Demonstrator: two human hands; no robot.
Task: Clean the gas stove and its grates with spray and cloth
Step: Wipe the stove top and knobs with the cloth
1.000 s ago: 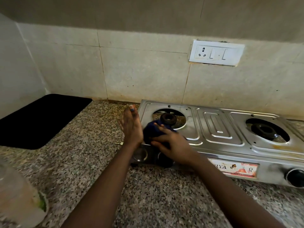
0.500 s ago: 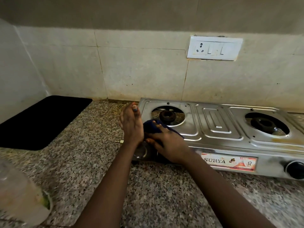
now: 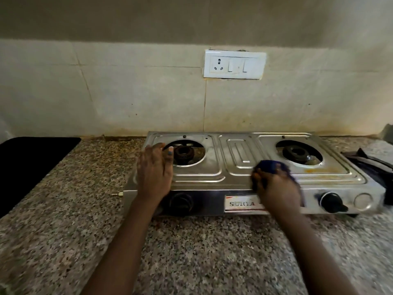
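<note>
A two-burner steel gas stove (image 3: 240, 160) stands on the granite counter with no grates on its burners. My left hand (image 3: 154, 171) lies flat on the stove's left front corner, fingers straight beside the left burner (image 3: 184, 152). My right hand (image 3: 276, 188) grips a bunched dark blue cloth (image 3: 271, 166) and presses it on the stove top, between the middle panel and the right burner (image 3: 297, 152). The hand and cloth are motion-blurred. An orange-brown stain (image 3: 319, 170) runs in front of the right burner.
Black grates (image 3: 370, 165) lie on the counter just right of the stove. A black mat (image 3: 27, 165) covers the counter at the left. Two black knobs (image 3: 330, 202) sit on the stove's front. A white socket plate (image 3: 234, 64) is on the tiled wall.
My right hand swept the cloth rightward from the stove's left front corner to in front of the right burner. My left hand moved onto the stove's left corner. The view shifted right; the bottle left view.
</note>
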